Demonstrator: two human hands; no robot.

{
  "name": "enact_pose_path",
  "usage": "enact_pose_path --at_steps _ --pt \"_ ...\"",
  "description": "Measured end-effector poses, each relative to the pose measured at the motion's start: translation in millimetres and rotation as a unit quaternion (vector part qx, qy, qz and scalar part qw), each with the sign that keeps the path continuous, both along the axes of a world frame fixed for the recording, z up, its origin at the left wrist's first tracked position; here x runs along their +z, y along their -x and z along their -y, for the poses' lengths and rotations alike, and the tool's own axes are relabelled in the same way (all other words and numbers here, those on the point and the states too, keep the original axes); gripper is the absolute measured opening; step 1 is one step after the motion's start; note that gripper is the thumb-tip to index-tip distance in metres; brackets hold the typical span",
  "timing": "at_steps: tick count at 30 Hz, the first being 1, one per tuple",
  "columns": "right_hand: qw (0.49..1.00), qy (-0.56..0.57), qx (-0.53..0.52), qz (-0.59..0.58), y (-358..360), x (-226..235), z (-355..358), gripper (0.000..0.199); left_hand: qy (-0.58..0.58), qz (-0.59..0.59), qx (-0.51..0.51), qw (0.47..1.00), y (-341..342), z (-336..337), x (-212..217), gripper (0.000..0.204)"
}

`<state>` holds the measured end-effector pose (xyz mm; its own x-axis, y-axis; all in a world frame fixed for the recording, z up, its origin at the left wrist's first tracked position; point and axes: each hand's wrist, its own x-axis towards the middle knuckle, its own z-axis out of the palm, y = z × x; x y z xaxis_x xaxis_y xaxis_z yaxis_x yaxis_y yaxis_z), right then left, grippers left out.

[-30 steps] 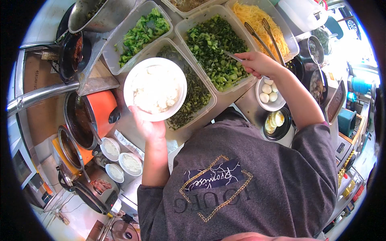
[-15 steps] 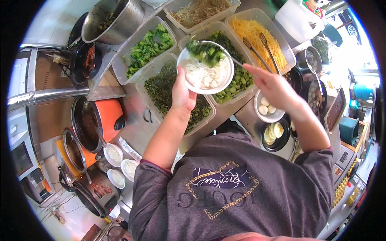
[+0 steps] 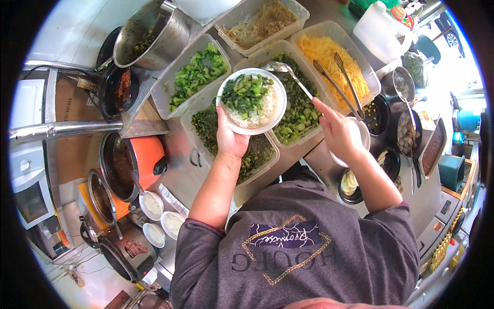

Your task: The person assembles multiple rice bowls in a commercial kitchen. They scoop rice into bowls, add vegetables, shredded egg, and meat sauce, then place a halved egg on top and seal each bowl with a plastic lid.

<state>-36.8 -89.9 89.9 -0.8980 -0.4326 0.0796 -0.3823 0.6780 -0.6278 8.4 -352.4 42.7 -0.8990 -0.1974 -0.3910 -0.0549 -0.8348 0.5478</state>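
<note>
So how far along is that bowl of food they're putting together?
Partly filled. The white bowl in the left hand already has rice with chopped greens on one side. In hand: the right hand holds a metal spoon beside the bowl's rim. Bare rice shows, and the tub of yellow shreds sits apart, so more topping may follow.

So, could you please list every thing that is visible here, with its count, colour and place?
white bowl: 1, rice and chopped greens inside, centre, on the left palm
metal ladle: 1, silver, bowl end beside the white bowl's rim
clear tubs: 5, holding greens, noodles and yellow shreds, top
tongs: 1 pair, metal, in the yellow tub
steel pot: 1, top left
orange cooker: 1, left
small white bowls: 3, lower left
white jug: 1, top right
left hand: under the bowl
right hand: on the ladle's handle
</note>
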Motion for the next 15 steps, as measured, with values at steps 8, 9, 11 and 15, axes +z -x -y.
enact_pose_path --at_steps 8,9,11,15 --pt "0.999 -0.028 0.019 -0.037 54.5 -11.3 27.0 0.040 0.017 0.030 -0.094 0.995 -24.0 -6.2 6.1 0.057" --pt "0.993 -0.021 0.108 -0.037 70.4 -1.0 38.1 0.035 0.006 0.034 -0.132 0.991 -25.0 -10.4 7.1 0.056" --pt "0.972 -0.047 0.153 0.173 88.8 14.9 66.4 0.043 -0.001 0.063 -0.182 0.981 -26.3 -20.7 7.2 0.053" --pt "0.894 0.101 0.329 0.288 82.3 26.3 89.3 0.058 0.004 0.053 -0.237 0.970 -29.2 -31.5 3.4 0.054"
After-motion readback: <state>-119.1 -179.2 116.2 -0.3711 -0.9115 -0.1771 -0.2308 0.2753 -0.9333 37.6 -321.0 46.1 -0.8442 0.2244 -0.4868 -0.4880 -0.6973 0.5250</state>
